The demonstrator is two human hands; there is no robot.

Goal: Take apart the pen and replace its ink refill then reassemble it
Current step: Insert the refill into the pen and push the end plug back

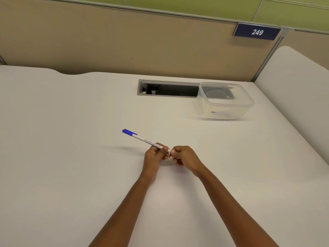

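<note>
One pen [144,139] was held just above the white desk [71,122], well apart from the clear plastic container [229,104], to that container's left and nearer the camera. A slim white barrel with small printed lettering was seen, and a blue cap with a clip was fitted on the end pointing away from the container. The lower barrel was gripped by the left hand [154,156], its fingers curled round it. The pen's other end, the one toward the container's side, was pinched by the curled fingers of the right hand [185,157]; both hands were closed on the pen and set almost touching. Something dark was seen inside the container but could not be made out. A recessed cable slot [167,88] was partly covered by the container's left side, and a "249" plate [257,32] was fixed on the partition above it.
</note>
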